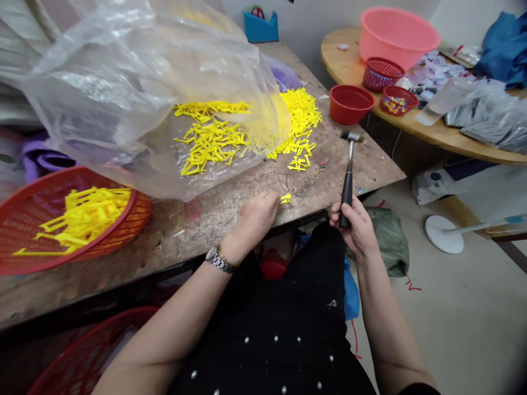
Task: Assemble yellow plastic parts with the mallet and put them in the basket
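My right hand (357, 222) is closed around the black handle of a hammer (348, 181), its head raised over the right end of the worktable (230, 206). Near the table's front edge my left hand (257, 216), with a watch on the wrist, is closed on a small yellow plastic piece (285, 198). Only the piece's tip shows past the fingers. Beyond it lies a heap of similar yellow pieces (300, 115), partly inside a large clear plastic bag (135, 104). More of them fill part of a red basket (140, 211) at the left.
A red bowl (352, 104) sits at the table's right corner. On a round wooden table (337, 49) are a pink basin (399, 35), small red baskets and plastic packets. A blue holder (261, 28) stands at the back. Another red basket (86, 356) is below the table.
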The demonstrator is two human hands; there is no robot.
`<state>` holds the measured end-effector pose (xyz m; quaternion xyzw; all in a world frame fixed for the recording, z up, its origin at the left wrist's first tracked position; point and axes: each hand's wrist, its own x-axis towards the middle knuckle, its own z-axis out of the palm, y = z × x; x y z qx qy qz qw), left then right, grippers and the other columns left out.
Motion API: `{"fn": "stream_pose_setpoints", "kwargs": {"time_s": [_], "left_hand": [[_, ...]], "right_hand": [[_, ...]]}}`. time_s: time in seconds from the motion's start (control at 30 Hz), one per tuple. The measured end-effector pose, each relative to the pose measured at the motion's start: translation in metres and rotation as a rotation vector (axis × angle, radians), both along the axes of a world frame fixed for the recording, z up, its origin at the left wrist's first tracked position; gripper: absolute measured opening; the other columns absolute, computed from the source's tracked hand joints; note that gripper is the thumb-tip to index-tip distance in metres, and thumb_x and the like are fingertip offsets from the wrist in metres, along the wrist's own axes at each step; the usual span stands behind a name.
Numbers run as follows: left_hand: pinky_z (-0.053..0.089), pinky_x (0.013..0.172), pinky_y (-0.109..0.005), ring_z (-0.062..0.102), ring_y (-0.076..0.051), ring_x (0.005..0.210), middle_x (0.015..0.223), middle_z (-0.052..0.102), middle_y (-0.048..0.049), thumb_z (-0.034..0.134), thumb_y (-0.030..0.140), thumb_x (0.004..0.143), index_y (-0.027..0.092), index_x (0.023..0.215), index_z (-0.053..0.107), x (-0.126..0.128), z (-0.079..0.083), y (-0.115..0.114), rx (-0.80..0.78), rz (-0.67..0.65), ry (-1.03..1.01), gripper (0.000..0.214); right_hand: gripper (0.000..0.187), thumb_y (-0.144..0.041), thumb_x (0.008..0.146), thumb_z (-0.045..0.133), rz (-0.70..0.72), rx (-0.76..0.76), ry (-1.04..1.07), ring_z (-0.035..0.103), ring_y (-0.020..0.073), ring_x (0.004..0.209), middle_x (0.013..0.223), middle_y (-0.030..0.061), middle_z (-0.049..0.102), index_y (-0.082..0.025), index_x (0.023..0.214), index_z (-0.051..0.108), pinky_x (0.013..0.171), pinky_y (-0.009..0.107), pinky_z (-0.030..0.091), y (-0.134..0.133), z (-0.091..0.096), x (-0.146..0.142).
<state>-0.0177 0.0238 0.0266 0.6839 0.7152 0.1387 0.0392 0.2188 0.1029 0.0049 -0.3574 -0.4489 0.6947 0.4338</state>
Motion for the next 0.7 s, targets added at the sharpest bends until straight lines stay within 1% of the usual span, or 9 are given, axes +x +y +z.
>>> {"fn": "stream_pose_setpoints", "kwargs": {"time_s": [0.07,0.13,0.2,0.23,0.33,0.37,0.43,0.53,0.7], "left_hand": [[0.046,0.077,-0.030,0.062,-0.022,0.087,0.094,0.068,-0.0107,0.041,0.016,0.101,0.015,0.094,0.064,0.000,0.001,0.001,-0.022,0.013,0.011,0.024],[0.046,0.077,-0.030,0.063,-0.023,0.088,0.094,0.068,-0.0110,0.042,0.016,0.101,0.015,0.094,0.064,0.000,0.001,0.002,-0.045,0.023,0.023,0.024],[0.046,0.077,-0.030,0.063,-0.023,0.088,0.095,0.068,-0.0114,0.042,0.016,0.100,0.014,0.094,0.065,0.001,0.003,0.002,-0.060,0.027,0.034,0.023],[0.046,0.078,-0.030,0.063,-0.023,0.089,0.095,0.068,-0.0116,0.042,0.015,0.100,0.014,0.094,0.065,0.001,0.004,0.002,-0.066,0.027,0.040,0.024],[0.046,0.078,-0.031,0.063,-0.024,0.089,0.096,0.069,-0.0121,0.043,0.015,0.100,0.013,0.096,0.066,0.003,0.008,0.002,-0.083,0.027,0.047,0.023],[0.046,0.078,-0.031,0.063,-0.024,0.089,0.096,0.069,-0.0122,0.044,0.015,0.100,0.013,0.096,0.066,0.003,0.009,0.002,-0.089,0.031,0.048,0.023],[0.046,0.077,-0.031,0.063,-0.024,0.089,0.096,0.069,-0.0123,0.044,0.016,0.100,0.014,0.097,0.066,0.003,0.010,0.001,-0.097,0.040,0.050,0.022],[0.046,0.076,-0.031,0.064,-0.024,0.089,0.097,0.069,-0.0122,0.043,0.017,0.100,0.014,0.098,0.066,0.001,0.007,0.002,-0.086,0.042,0.060,0.023],[0.046,0.075,-0.032,0.065,-0.025,0.092,0.100,0.070,-0.0113,0.042,0.018,0.100,0.016,0.101,0.065,-0.001,-0.001,0.006,-0.051,0.029,0.092,0.023]], "right_hand": [[0.039,-0.035,0.080,0.072,0.016,0.081,-0.065,0.061,0.0096,0.069,0.097,-0.0022,0.066,-0.026,0.114,0.055,0.061,0.023,0.055,-0.010,-0.001,0.002],[0.036,-0.035,0.085,0.065,0.010,0.170,-0.180,0.056,0.0093,0.061,0.090,-0.0028,0.063,-0.025,0.118,0.054,0.056,0.024,0.051,-0.018,-0.003,0.005],[0.033,-0.035,0.092,0.055,-0.007,0.288,-0.382,0.050,0.0099,0.054,0.078,-0.0041,0.057,-0.024,0.123,0.054,0.052,0.025,0.047,-0.025,-0.002,0.009],[0.034,-0.034,0.094,0.052,-0.012,0.361,-0.506,0.052,0.0112,0.055,0.077,-0.0033,0.058,-0.024,0.127,0.054,0.054,0.027,0.048,-0.029,-0.002,0.012],[0.040,-0.031,0.099,0.045,0.013,0.588,-0.803,0.067,0.0195,0.081,0.097,0.0050,0.068,-0.023,0.137,0.052,0.076,0.037,0.057,-0.045,0.002,0.018],[0.041,-0.031,0.100,0.044,0.023,0.651,-0.846,0.069,0.0225,0.094,0.108,0.0079,0.069,-0.022,0.139,0.051,0.086,0.040,0.057,-0.051,0.003,0.020],[0.042,-0.029,0.101,0.042,0.034,0.749,-0.881,0.065,0.0258,0.116,0.127,0.0110,0.066,-0.021,0.141,0.049,0.100,0.044,0.053,-0.062,0.003,0.022],[0.043,-0.028,0.102,0.040,0.034,0.842,-0.925,0.060,0.0264,0.128,0.137,0.0120,0.063,-0.021,0.144,0.047,0.106,0.045,0.051,-0.073,-0.002,0.024],[0.044,-0.028,0.103,0.038,0.098,0.858,-1.054,0.064,0.0299,0.123,0.131,0.0156,0.065,-0.018,0.145,0.047,0.099,0.047,0.057,-0.078,-0.013,0.026]]}}
